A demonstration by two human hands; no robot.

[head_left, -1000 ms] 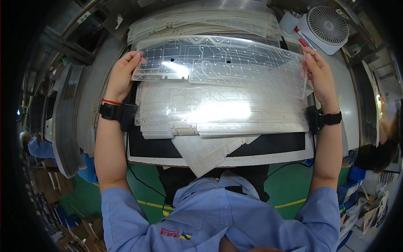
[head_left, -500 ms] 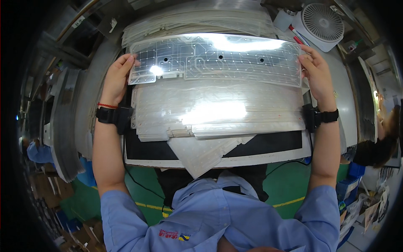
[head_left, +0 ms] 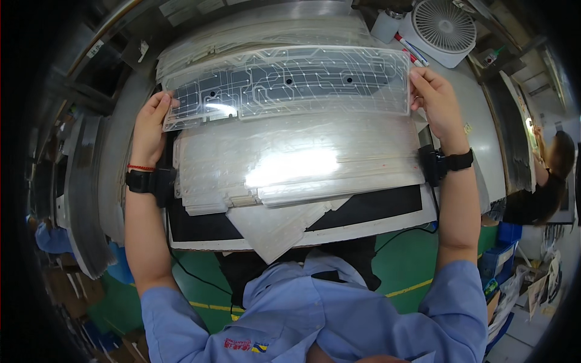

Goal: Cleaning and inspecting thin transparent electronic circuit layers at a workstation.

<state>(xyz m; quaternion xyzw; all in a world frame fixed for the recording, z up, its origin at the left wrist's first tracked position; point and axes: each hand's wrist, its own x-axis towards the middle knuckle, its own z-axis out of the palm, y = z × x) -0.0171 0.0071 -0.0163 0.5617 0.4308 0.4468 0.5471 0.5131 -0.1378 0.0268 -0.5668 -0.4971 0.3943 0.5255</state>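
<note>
Between my hands I hold up a long, clear keyboard membrane sheet (head_left: pixel 315 91) with silvery printed traces and several dots, three of them black. My left hand (head_left: pixel 152 120) pinches its left end between thumb and fingers. Gripping the right end the same way is my right hand (head_left: pixel 437 106). Below the raised sheet lies a stack of similar translucent sheets (head_left: pixel 363 148), with bright glare across its middle. One sheet (head_left: pixel 269 230) sticks out askew from under the stack toward me, its corner past the table's front edge.
Another pile of clear sheets (head_left: pixel 266 30) lies behind. A white fan (head_left: pixel 445 27), a bottle (head_left: pixel 385 26) and pens (head_left: pixel 413 51) stand or lie at the back right. Tall sheet stacks (head_left: pixel 85 181) rise at far left. Another person (head_left: pixel 548 175) is at the right, beside blue bins (head_left: pixel 499 257).
The view has shifted and tilted slightly, so things appear further left. The glare on the held sheet has shrunk, showing its traces more clearly. Both hands keep their hold.
</note>
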